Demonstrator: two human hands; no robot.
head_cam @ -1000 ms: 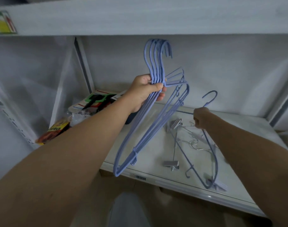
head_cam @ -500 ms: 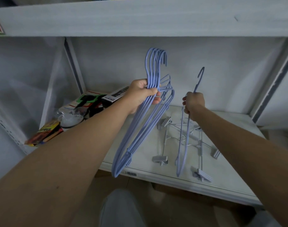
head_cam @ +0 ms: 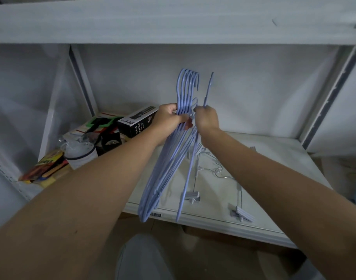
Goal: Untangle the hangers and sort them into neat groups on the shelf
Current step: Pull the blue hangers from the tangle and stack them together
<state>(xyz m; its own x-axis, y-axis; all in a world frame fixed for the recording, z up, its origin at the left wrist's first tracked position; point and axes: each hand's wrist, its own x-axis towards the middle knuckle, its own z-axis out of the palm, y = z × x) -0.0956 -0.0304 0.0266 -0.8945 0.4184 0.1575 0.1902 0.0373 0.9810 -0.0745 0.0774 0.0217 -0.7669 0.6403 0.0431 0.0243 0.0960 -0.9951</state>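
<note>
My left hand [head_cam: 169, 118] grips a bunch of several blue hangers [head_cam: 185, 87] at their necks, hooks up, held above the white shelf [head_cam: 274, 150]. My right hand [head_cam: 206, 119] holds a single blue hanger [head_cam: 208, 87] by its neck, pressed right beside the bunch, its body hanging down to the shelf's front edge. On the shelf below lie tangled metal clip hangers [head_cam: 215, 170] with grey clips [head_cam: 190, 196].
A black spray-bottle box [head_cam: 136, 123], a green-and-black packet [head_cam: 101, 123], a clear bag [head_cam: 80, 148] and colourful packets [head_cam: 45, 168] fill the shelf's left end. Another shelf board [head_cam: 173, 21] runs overhead. Uprights stand at left and right.
My right hand lifted the single blue hanger off the shelf pile and carried it left until it met the bunch in my left hand. The bunch stayed roughly in place.
</note>
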